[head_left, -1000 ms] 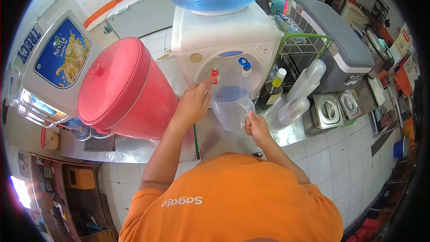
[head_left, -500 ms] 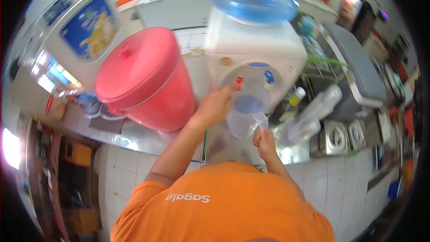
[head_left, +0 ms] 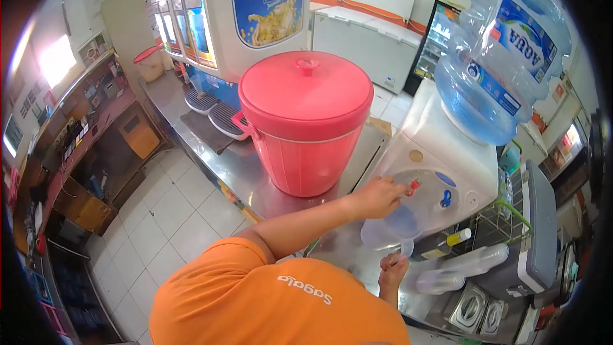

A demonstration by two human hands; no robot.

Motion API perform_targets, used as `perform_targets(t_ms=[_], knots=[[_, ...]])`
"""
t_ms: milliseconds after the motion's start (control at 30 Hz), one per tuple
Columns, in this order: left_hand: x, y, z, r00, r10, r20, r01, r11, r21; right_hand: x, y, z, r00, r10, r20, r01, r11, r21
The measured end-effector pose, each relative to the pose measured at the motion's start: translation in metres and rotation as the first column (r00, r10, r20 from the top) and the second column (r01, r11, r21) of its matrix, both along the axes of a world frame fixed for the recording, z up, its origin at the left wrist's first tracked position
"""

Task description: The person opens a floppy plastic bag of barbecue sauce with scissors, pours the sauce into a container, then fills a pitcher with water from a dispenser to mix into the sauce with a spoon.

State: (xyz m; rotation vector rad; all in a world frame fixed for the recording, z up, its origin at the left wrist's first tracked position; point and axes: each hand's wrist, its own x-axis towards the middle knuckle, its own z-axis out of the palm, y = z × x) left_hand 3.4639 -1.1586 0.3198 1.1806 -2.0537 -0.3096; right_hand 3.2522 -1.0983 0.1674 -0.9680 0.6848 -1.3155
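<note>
My left hand (head_left: 378, 198) reaches to the white water dispenser (head_left: 415, 147), its fingers closed at the red tap (head_left: 414, 186). Beside that tap is a blue tap (head_left: 446, 199), which neither hand touches. Below the red tap is a translucent plastic jug (head_left: 377, 233). My right hand (head_left: 393, 271) is closed around the jug's handle (head_left: 407, 247). My left hand hides part of the jug's rim. Whether water is running into the jug I cannot make out.
A large red lidded bucket (head_left: 300, 147) stands on the metal counter (head_left: 255, 188), left of the dispenser. A big water bottle (head_left: 485, 83) tops the dispenser. Stacked plastic cups (head_left: 466, 268), a yellow-capped bottle (head_left: 447, 241) and a grey cooler box (head_left: 539, 236) are on the right. A drinks machine (head_left: 268, 19) stands behind.
My view has swung up and left, so the dispenser and jug sit lower and further right. My left hand stays at the red tap and my right hand on the jug's handle.
</note>
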Motion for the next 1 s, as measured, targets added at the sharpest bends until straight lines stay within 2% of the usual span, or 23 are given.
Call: perform_targets(t_ms=[400, 467, 600, 767, 900, 1000], knots=[[-0.0011, -0.0011, -0.0033, 1.0, -0.026, 0.008, 0.026, 0.999, 0.031, 0.001, -0.0001, -0.0058, 0.998, -0.057, 0.01, 0.057, 0.998, -0.008], [-0.0015, -0.0016, -0.0047, 1.0, -0.013, -0.014, 0.014, 0.999, 0.039, 0.0013, -0.0008, -0.0081, 0.999, -0.034, -0.004, 0.033, 0.998, -0.058], [-0.0003, -0.0007, -0.0008, 1.0, -0.031, -0.006, 0.031, 0.997, 0.072, 0.0002, 0.0002, -0.0038, 0.999, -0.016, 0.049, 0.016, 1.0, -0.005], [-0.0002, -0.0025, -0.0023, 0.999, -0.034, 0.01, 0.033, 0.997, 0.069, 0.0031, 0.002, 0.0017, 0.998, -0.068, -0.008, 0.068, 0.997, -0.021], [0.0005, -0.0001, 0.001, 0.999, -0.032, -0.001, 0.032, 0.995, 0.099, 0.0018, 0.0005, -0.0006, 0.999, -0.041, -0.004, 0.041, 0.999, -0.036], [0.0011, -0.0033, -0.0017, 0.998, -0.061, -0.024, 0.062, 0.994, 0.087, 0.0042, -0.0005, -0.0009, 0.996, -0.086, 0.018, 0.086, 0.996, 0.03]])
